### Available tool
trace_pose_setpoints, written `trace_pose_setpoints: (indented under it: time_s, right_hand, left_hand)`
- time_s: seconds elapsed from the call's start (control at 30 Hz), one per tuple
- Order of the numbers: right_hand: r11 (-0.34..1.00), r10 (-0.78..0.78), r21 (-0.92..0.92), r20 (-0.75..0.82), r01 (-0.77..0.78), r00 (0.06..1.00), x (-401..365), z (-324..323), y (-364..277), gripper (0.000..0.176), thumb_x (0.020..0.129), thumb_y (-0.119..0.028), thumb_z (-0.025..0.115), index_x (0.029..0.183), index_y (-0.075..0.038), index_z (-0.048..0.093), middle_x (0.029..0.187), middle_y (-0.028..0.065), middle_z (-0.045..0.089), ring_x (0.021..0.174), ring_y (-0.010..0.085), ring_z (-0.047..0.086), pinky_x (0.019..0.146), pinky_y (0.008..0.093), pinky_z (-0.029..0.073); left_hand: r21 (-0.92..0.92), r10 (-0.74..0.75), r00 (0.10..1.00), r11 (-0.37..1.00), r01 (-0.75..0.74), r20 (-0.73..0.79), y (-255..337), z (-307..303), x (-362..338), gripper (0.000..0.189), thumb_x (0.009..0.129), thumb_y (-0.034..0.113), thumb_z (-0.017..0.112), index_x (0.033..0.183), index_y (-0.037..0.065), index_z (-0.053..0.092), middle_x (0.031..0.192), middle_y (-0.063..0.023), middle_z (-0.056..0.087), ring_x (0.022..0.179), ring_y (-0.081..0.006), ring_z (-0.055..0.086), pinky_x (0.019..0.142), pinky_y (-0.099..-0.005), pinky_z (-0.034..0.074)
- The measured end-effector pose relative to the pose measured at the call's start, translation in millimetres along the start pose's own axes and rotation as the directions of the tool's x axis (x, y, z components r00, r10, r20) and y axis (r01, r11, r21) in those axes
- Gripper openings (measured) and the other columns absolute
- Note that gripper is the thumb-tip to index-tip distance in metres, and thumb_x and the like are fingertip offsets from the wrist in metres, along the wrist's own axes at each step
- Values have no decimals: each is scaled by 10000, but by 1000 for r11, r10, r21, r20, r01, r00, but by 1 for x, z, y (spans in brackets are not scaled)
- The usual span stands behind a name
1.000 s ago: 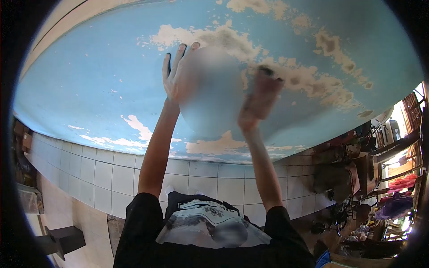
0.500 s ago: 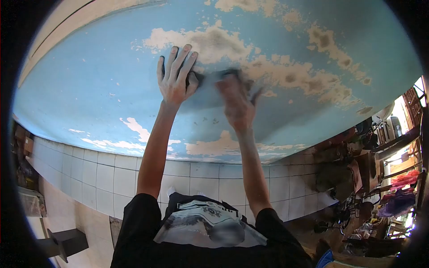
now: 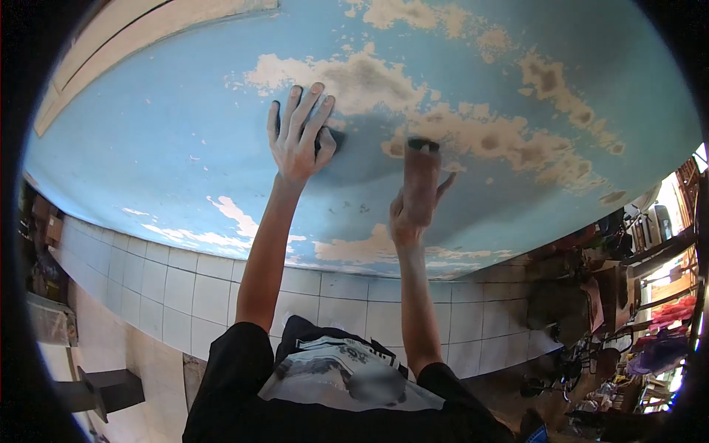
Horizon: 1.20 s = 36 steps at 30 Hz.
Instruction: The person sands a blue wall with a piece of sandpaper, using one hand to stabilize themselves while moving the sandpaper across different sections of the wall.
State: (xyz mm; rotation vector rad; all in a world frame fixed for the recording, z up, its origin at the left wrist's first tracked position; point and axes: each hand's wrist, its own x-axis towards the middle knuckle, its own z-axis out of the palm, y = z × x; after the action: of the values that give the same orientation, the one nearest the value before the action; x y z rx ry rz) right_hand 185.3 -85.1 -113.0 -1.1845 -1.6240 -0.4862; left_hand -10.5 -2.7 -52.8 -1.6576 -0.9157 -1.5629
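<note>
A blue wall with pale, flaked patches fills the upper view. Against it my left hand lies flat with its fingers spread, just below a large pale patch. To its right, my right hand is wrapped round a reddish-brown block, whose dark top end is near the wall below another pale patch. One finger of that hand sticks out to the right. Dust whitens both hands.
White tiles run along the foot of the wall. At the right stand bicycles and clutter, with a purple cloth. A dark grey box-like object is at the lower left.
My right hand has moved down and to the right with the block and is less blurred. My left hand stays against the wall; the whole view has shifted slightly.
</note>
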Motion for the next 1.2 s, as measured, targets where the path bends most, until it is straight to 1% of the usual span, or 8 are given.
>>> trace_pose_setpoints:
  time_s: [0.33,0.47,0.6,0.73,0.9,0.97,1.07,1.2]
  right_hand:
    - [990,-119,-71,51,122,992,-16,37,0,459,888,-69,467,1327,7,356,1374,161,382,1324,302,279,1088,536,47]
    - [663,686,554,-181,-504,705,-30,30,44,480,968,-253,368,1375,-20,266,1459,142,221,1348,230,225,1114,424,94]
    - [970,151,-180,-70,-162,986,-9,33,-18,567,924,-236,397,1396,2,193,1465,193,165,1362,315,157,1096,501,76]
    - [916,218,-329,-74,-230,973,-11,7,23,589,914,-202,394,1422,-29,151,1484,163,121,1385,284,23,1101,477,-32]
    - [902,406,350,-488,-253,773,-3,49,29,564,936,-151,389,1425,-38,133,1491,141,103,1385,266,24,1114,436,-38]
    - [995,85,-63,88,-80,992,6,21,-17,564,909,-145,431,1409,-32,195,1457,152,210,1366,284,128,1107,495,21]
    - [901,-164,-370,189,225,968,16,22,-10,539,860,-142,497,1366,-54,333,1390,155,360,1324,309,266,1076,583,71]
    - [977,212,114,-430,-181,877,43,40,-38,510,805,-68,480,1312,-114,451,1367,149,399,1302,325,308,1048,624,8]
  left_hand:
    - [-104,50,995,994,-41,88,-11,-20,3,492,692,72,464,1159,161,593,1265,-42,535,1204,-256,467,1030,-475,253]
    - [-135,28,987,991,-6,161,-24,-41,3,516,694,61,452,1194,116,571,1294,-78,508,1253,-258,417,1063,-478,209]
    - [-96,3,994,995,8,112,-15,-28,-6,520,708,73,451,1217,104,551,1327,-87,473,1265,-269,398,1061,-496,202]
    - [-100,-1,985,995,18,170,-14,-20,-11,498,781,107,429,1275,80,486,1381,-135,390,1299,-326,329,1062,-545,130]
    - [-45,-25,983,998,34,181,-6,-10,-13,513,782,99,428,1294,74,460,1395,-146,365,1309,-347,301,1054,-577,90]
    - [-46,-33,986,998,41,166,-8,-15,-15,511,784,97,428,1294,72,458,1398,-147,359,1312,-350,295,1051,-584,83]
    - [-143,2,985,989,23,175,-16,-23,-13,515,784,92,424,1297,46,443,1394,-163,359,1313,-354,293,1052,-583,81]
    - [-100,-24,991,994,38,134,-32,-41,-16,516,789,88,419,1298,4,421,1388,-188,355,1315,-359,287,1055,-575,86]
